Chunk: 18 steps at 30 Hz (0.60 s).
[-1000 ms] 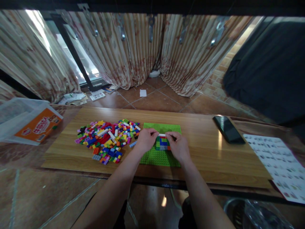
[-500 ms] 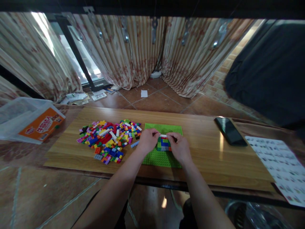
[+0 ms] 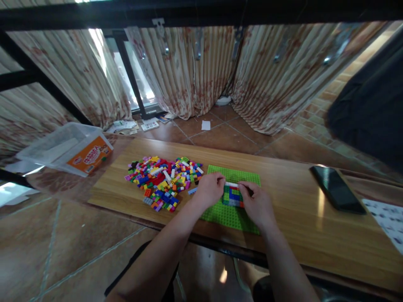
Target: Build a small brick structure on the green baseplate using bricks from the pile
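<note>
A long white brick (image 3: 232,184) lies along the far edge of a small block of coloured bricks (image 3: 234,195), which shows blue, green, red, grey and orange. That block sits on a green studded baseplate (image 3: 231,221). At the white brick's left end, my left hand (image 3: 210,189) has its thumb and fingers pinched together. My right hand (image 3: 257,203) is closed in a similar pinch at the other end and covers part of the block's right side. Whether the white brick is pressed fully down cannot be made out.
Left of the baseplate spreads a heap of loose bricks (image 3: 163,178), with a light-blue brick (image 3: 192,191) near my left wrist. A clear plastic box (image 3: 69,147) with an orange label stands at far left. To the right lie a black phone (image 3: 336,188) and a printed sheet (image 3: 385,220).
The view has swung to the left, so the table and everything on it appear further right. Both hands stay at the ends of the white brick.
</note>
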Motion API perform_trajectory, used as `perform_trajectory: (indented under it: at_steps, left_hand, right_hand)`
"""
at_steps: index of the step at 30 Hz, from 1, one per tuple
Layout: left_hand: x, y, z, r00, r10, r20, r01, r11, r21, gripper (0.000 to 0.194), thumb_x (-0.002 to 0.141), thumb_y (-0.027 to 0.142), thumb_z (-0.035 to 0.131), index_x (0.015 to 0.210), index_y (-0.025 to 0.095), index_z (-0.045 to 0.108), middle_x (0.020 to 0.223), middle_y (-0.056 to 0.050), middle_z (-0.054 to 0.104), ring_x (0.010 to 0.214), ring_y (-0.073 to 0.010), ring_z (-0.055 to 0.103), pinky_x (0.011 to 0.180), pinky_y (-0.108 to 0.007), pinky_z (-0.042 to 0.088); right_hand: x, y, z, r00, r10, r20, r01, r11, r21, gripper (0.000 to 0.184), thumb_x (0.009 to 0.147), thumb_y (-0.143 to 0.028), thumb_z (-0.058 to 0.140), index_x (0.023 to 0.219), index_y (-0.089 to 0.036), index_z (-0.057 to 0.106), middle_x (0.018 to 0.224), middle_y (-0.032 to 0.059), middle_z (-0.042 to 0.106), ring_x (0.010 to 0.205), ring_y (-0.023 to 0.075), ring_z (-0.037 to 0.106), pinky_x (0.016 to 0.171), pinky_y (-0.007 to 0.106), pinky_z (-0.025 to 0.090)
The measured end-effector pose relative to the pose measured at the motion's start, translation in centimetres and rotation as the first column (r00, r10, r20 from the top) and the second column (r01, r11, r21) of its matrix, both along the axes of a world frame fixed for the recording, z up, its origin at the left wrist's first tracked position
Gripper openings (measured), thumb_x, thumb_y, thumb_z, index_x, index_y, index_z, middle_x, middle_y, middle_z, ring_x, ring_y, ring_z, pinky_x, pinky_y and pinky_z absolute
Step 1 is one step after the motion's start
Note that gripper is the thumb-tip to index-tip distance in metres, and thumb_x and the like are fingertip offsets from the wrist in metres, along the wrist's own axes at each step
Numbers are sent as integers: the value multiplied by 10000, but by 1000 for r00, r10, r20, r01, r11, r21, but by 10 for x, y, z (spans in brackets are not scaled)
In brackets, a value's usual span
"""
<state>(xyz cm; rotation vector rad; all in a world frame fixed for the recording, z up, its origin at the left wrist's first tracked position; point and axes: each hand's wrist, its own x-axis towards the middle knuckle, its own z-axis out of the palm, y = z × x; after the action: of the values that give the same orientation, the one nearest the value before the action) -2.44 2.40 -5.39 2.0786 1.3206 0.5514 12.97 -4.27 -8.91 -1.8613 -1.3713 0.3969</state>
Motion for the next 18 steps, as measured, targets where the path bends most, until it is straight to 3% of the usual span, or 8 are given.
perform_trajectory:
  at_steps: [3,6,10,14,18]
  left_hand:
    - [-18,12,6,999,15,41,-15,1000,17,258,889,156,489,905,137,745,871,-66,756,774,-163,652,723,-254,477]
    - [-47,26,13,997,-56,46,56,998,-2,219,848,159,528,828,129,745,763,-41,731,698,-139,624,653,-223,452]
    - [-80,32,20,982,-150,-116,143,988,-67,138,762,196,621,739,144,747,691,-16,708,643,-132,595,592,-215,410]
    - [-86,24,27,928,-135,-346,105,989,-106,131,723,225,645,741,166,760,677,-20,707,649,-152,605,582,-231,399]
    - [-79,16,34,868,-153,-473,115,987,-109,109,708,215,652,737,187,753,731,-50,725,714,-194,647,644,-263,442]
  right_hand:
    - [0,0,1,1000,-21,12,21,1000,0,412,872,-470,473,921,-164,744,954,126,746,863,270,666,794,397,494]
    - [1,-1,2,999,-49,5,49,999,22,423,872,-475,468,913,-156,742,942,128,743,855,267,667,793,389,497]
    - [0,-1,3,997,-80,14,80,996,35,433,864,-485,471,895,-151,747,918,126,744,815,260,665,771,378,498]
    - [-2,-1,5,996,-86,18,85,995,44,434,859,-477,472,883,-144,748,909,127,745,815,257,666,770,369,495]
    - [-3,-1,4,996,-91,16,90,995,45,417,860,-467,480,884,-146,745,913,124,744,812,251,666,756,359,495]
